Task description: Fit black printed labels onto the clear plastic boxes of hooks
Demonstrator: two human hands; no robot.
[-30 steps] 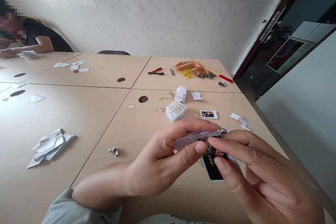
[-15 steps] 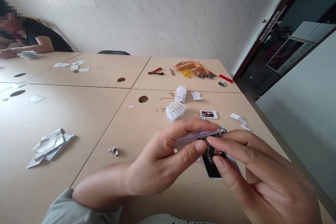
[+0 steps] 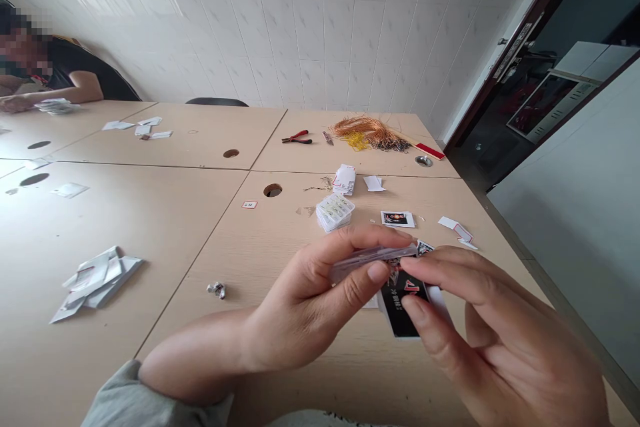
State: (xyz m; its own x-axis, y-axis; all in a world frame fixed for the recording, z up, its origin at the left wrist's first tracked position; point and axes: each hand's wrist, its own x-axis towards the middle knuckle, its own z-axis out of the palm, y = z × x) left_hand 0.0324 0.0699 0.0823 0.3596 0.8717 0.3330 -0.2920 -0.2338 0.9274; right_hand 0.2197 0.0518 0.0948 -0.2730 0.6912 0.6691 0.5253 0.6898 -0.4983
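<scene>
My left hand (image 3: 305, 307) is closed on a flat clear plastic box (image 3: 367, 261), pinched between thumb and fingers. Against the box's right end sits a black printed card (image 3: 400, 310) with white and red lettering, tilted downward. My right hand (image 3: 520, 333) is closed on that card's right side, thumb low and index finger near the box edge. The fingers partly cover both things, so I cannot tell whether the card is inside the box. Just beyond my hands lie a stack of clear plastic boxes (image 3: 335, 211) and a black-and-white printed packet (image 3: 397, 219).
Farther back are a pile of white cards (image 3: 345, 179), red-handled pliers (image 3: 297, 138) and a bundle of copper-coloured strands (image 3: 365, 127). White packets (image 3: 100, 282) and a crumpled silvery scrap (image 3: 217, 289) lie at left. Another person (image 3: 70, 77) sits at the far left.
My right index fingertip has shifted slightly right and away from my left thumb, showing more of the card's print. The card's lower end has moved up a little.
</scene>
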